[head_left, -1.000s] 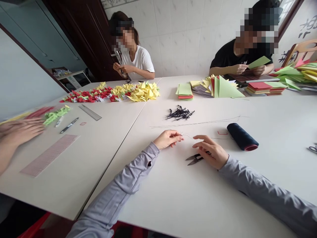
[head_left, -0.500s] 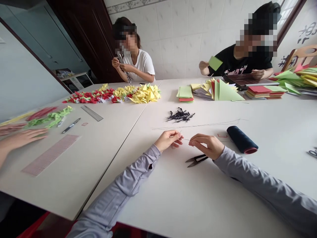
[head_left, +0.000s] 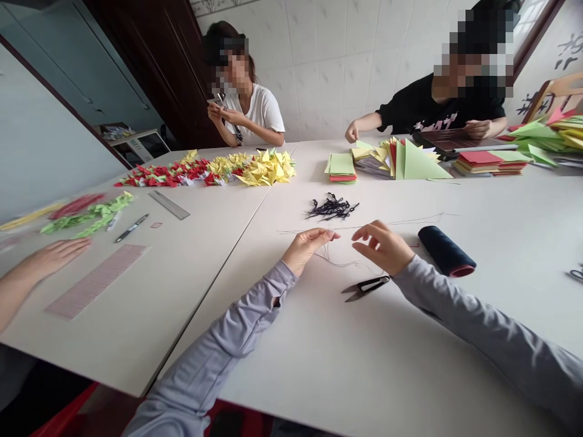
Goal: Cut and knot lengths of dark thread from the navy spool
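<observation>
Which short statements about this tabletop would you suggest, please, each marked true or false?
1. The left hand pinches fine thread. True.
2. The right hand grips the thread snips. False: the thread snips lie on the tabletop.
3. The dark thread spool stands upright. False: the dark thread spool lies on its side.
4. The black knotted loops lie piled beyond both hands. True.

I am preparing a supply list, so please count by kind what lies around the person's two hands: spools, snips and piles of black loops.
Spool: 1
Snips: 1
Black pile: 1
Total: 3
Loose threads are too fine to count.
</observation>
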`<move>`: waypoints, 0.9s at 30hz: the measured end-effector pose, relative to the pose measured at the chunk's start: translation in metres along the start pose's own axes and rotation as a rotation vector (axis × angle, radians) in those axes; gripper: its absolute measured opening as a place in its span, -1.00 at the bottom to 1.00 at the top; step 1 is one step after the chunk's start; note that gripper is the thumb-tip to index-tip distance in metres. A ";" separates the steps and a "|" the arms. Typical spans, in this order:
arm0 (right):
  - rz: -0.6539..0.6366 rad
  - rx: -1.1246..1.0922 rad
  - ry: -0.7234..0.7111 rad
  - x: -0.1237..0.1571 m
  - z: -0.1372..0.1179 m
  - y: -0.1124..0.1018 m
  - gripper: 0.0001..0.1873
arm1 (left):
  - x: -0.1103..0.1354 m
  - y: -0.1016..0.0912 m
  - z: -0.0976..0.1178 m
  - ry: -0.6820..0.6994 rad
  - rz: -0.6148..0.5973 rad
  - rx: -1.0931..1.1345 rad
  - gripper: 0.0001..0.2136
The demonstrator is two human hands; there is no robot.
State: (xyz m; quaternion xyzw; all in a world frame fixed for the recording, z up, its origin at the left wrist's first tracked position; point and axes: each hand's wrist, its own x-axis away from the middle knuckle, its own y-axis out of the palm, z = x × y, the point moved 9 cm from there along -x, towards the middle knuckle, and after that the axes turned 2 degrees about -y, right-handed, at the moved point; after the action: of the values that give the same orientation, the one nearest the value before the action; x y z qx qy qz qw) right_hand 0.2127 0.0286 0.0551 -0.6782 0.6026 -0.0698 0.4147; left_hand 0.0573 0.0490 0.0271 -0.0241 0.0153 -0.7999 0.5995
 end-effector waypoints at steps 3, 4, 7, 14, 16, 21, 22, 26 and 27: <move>-0.143 -0.383 0.186 -0.005 0.007 0.038 -0.69 | 0.002 0.002 0.005 0.037 -0.013 -0.001 -0.72; -0.190 -0.499 0.267 -0.005 0.009 0.050 -0.66 | 0.002 0.003 0.006 0.055 -0.023 0.007 -0.73; -0.262 -0.723 0.451 -0.005 0.011 0.073 -0.59 | 0.003 0.006 0.006 0.085 -0.056 0.031 -0.74; -0.313 -0.793 0.512 0.000 0.012 0.083 -0.58 | 0.004 0.006 0.002 0.055 -0.057 0.027 -0.72; -0.335 -0.783 0.508 0.002 0.014 0.084 -0.60 | 0.003 0.003 -0.001 0.033 -0.022 0.021 -0.72; -0.319 -0.788 0.549 0.004 0.020 0.085 -0.71 | 0.002 0.002 -0.006 0.000 -0.013 0.037 -0.73; -0.320 -0.806 0.565 0.005 0.019 0.086 -0.72 | 0.002 0.002 -0.006 0.002 -0.018 0.043 -0.74; -0.344 -0.974 0.634 0.010 0.012 0.091 -0.64 | 0.002 0.000 -0.007 -0.004 -0.003 0.053 -0.75; -0.350 -1.017 0.642 0.011 0.010 0.092 -0.60 | 0.002 -0.001 -0.008 -0.011 0.006 0.057 -0.75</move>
State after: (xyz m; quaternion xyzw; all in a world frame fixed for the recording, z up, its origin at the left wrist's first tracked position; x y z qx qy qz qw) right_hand 0.1521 0.0305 -0.0152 -0.8245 0.5350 -0.0414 -0.1793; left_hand 0.0550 0.0473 0.0191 -0.0116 -0.0106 -0.7979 0.6026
